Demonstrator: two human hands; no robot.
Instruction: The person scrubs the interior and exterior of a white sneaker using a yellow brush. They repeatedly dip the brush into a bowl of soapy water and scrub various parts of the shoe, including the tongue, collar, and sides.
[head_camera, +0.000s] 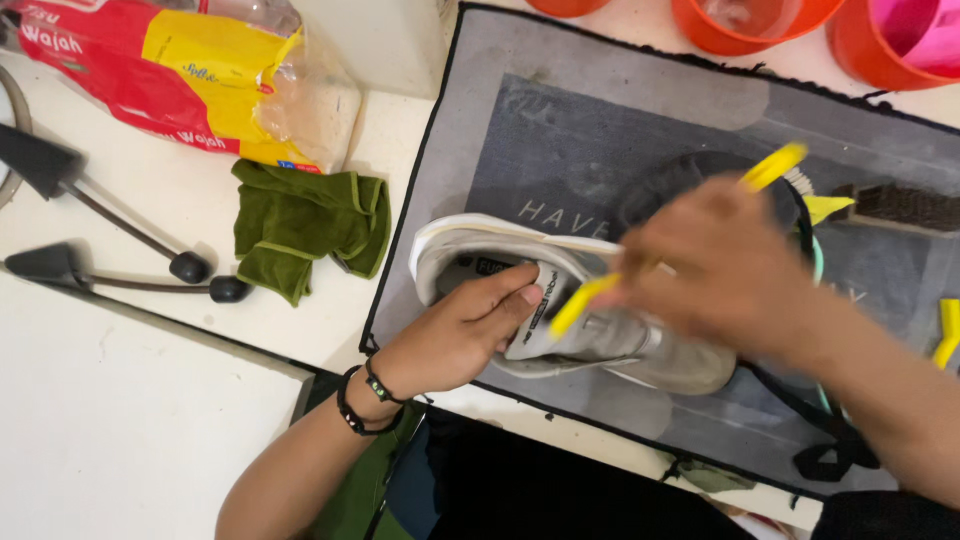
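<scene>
Sneaker, white/grey, lies on its side at centre of the grey mat, opening toward 9 o'clock, toe toward 3 o'clock. Left hand comes in from 7 o'clock, fingers curled over the collar and tongue, gripping the shoe and pinning it to the mat. Black bracelets on that wrist. Right hand sits over the midfoot, coming in from 4 o'clock, motion-blurred; it's closed around a yellow-handled brush, handle ends sticking out at 8 and 1 o'clock of the fist. Bristle contact with the shoe: cannot tell, blur hides it.

Around it: green cloth crumpled just off the mat edge at 9 o'clock. Red-and-yellow plastic bag at 10 o'clock. Two black shoe trees at far 9 o'clock on the white table. Orange tubs along 12–1 o'clock. Dark-bristle brush at 3 o'clock on the mat, well apart from the shoe.
</scene>
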